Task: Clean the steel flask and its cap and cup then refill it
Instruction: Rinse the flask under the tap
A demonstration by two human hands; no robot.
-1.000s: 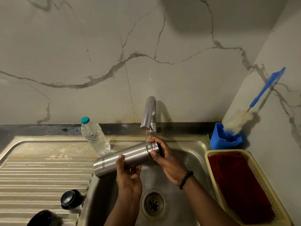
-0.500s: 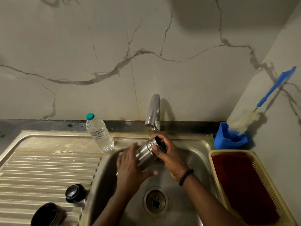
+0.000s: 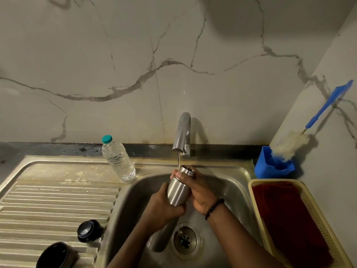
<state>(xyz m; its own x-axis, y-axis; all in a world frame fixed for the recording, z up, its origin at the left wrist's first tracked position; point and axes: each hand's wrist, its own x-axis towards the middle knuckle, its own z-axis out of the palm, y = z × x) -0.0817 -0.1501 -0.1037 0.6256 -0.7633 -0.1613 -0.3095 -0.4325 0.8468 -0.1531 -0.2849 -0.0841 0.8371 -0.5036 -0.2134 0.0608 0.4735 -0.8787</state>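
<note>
While water runs from the tap (image 3: 181, 135), both hands grip the steel flask (image 3: 177, 191) at centre frame. Its mouth tilts up beneath the stream to catch water: left hand (image 3: 164, 208) clasps the base, right hand (image 3: 197, 188) wraps the neck.

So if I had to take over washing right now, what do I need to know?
Left hand grips the lower body of the flask; right hand grips it near the neck. The flask is held over the sink, mouth up under the tap, and water is running onto its mouth. The cap and cup sit on the draining board at the left, apart from each other. A water bottle stands behind them.
Done: flask opened, rinse under way.
Left: finish the flask, wash cap and cup, refill.
</note>
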